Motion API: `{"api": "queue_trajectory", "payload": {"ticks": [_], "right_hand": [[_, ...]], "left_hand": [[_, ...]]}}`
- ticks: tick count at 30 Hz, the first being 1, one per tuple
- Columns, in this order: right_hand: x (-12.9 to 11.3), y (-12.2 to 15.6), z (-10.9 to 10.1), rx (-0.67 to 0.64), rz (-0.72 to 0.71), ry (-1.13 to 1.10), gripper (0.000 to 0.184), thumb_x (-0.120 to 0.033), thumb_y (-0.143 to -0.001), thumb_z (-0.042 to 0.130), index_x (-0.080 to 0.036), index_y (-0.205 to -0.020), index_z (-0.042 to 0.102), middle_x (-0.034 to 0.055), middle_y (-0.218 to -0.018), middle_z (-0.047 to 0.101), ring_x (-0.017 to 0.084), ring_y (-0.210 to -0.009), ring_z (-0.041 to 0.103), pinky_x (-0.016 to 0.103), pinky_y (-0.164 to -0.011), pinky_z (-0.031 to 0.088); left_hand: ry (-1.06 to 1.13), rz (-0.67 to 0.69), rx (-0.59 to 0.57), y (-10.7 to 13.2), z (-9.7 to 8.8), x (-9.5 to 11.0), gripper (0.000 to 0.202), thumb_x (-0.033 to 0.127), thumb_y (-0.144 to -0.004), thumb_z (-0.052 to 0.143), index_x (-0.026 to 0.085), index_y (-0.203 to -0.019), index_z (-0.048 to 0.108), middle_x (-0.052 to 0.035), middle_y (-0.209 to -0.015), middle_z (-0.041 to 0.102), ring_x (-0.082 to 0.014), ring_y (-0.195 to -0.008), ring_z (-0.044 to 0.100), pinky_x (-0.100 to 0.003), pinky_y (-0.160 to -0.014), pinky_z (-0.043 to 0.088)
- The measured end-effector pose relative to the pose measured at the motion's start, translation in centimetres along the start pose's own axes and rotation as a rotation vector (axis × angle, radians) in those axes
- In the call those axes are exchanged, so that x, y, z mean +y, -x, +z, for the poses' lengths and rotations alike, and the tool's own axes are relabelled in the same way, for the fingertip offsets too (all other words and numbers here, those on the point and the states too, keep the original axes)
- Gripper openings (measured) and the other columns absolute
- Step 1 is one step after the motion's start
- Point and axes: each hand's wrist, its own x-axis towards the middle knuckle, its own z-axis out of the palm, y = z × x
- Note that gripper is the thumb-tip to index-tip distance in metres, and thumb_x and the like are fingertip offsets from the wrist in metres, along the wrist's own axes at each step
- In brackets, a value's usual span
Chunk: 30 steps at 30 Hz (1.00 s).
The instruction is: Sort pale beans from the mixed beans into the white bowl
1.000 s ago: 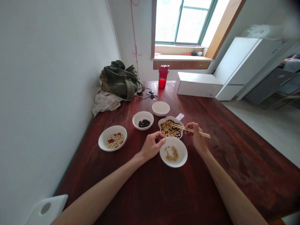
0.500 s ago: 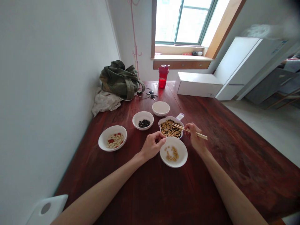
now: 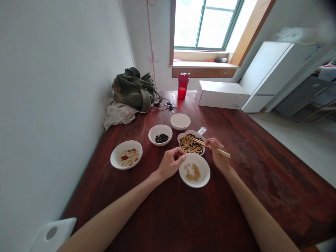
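- I'm watching through one head-worn camera, looking forward and down from just above the left hand and right hand.
- It faces along the wooden table, toward the window.

Two bare arms of the person come into the view from the bottom edge. The left forearm and the right forearm are long and slim, with smooth skin, and each one becomes more narrow toward its wrist. Toward the bottom edge of the view they become wider again. The left hand and the right hand are both rather narrow, with thin fingers. The knuckles are only softly marked under the skin. The fingernails are too small to tell clearly in this view, so I cannot say their shape.
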Motion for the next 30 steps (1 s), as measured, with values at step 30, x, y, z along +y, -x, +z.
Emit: {"api": "queue_trajectory", "payload": {"ticks": [30], "right_hand": [[0.26,-0.17,-0.13,0.003,0.015,-0.042,0.055,-0.068,-0.100,0.032,-0.024,-0.082,0.060,0.0016,-0.068,0.056,0.019,-0.062,0.051,0.029,-0.052,0.041]], "left_hand": [[0.009,0.003,0.001,0.02,0.00,0.18,0.025,0.035,-0.091,0.063,0.013,-0.087,0.072,-0.0018,-0.070,0.064,-0.0122,-0.063,0.052,-0.024,-0.061,0.040]]}}
